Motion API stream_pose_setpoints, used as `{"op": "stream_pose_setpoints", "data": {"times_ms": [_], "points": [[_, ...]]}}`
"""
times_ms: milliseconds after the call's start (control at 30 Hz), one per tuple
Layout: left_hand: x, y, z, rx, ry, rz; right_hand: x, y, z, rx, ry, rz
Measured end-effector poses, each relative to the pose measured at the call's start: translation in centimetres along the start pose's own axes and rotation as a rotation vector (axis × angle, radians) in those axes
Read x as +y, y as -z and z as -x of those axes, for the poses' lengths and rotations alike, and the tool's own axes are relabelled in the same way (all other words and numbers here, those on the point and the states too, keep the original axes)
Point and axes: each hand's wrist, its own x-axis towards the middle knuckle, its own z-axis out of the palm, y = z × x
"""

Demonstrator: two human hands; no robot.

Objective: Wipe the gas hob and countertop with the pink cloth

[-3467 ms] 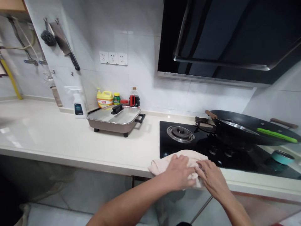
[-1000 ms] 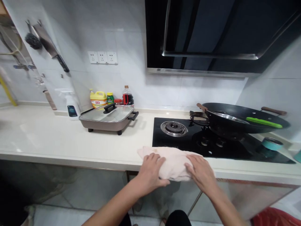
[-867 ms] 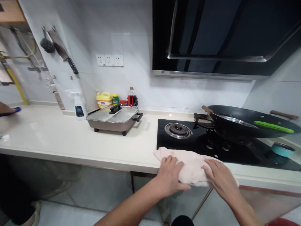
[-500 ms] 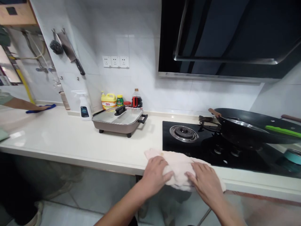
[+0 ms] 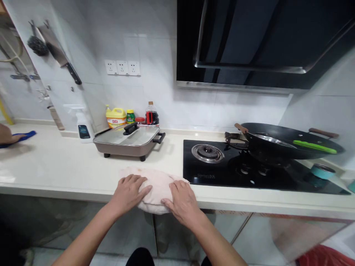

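A folded pale pink cloth (image 5: 158, 188) lies at the front edge of the white countertop (image 5: 55, 166), left of the black gas hob (image 5: 203, 176), and part of it hangs over the edge. My left hand (image 5: 129, 194) holds the cloth's left part, fingers on top and thumb pointing inward. On its right part my right hand (image 5: 181, 201) grips it the same way, the thumb near the front fold. Both hands press the cloth to the counter. What lies under the cloth is hidden.
An electric pan (image 5: 124, 142) with a glass lid stands behind the cloth, a spray bottle (image 5: 83, 127) left of it. A wok (image 5: 277, 144) with a green-handled utensil (image 5: 314, 146) sits on the hob. Far left, another person's hand (image 5: 9, 136) is on a blue cloth (image 5: 26, 136).
Both my hands have slid the pink cloth leftward along the counter edge, from the hob's front to its left side. The view has shifted right.
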Motion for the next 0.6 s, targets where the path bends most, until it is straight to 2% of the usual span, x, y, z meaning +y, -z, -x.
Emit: {"op": "stream_pose_setpoints", "data": {"times_ms": [100,167,367,500,600], "points": [[2.0,-1.1,0.6,0.096,-0.097,0.084,2.8,1.0,2.1,0.028,-0.045,-0.019],[4.3,-1.5,0.8,0.109,-0.17,0.138,5.2,2.0,3.9,0.049,-0.094,-0.005],[13.8,-2.2,-0.4,0.065,-0.396,0.257,13.4,5.6,9.9,0.108,-0.252,0.149],[20.1,-3.1,-2.2,0.045,-0.477,0.34,18.0,8.3,13.3,0.115,-0.345,0.298],[23.9,-4.1,-3.7,0.031,-0.519,0.379,20.8,9.8,15.4,0.106,-0.396,0.396]]}}
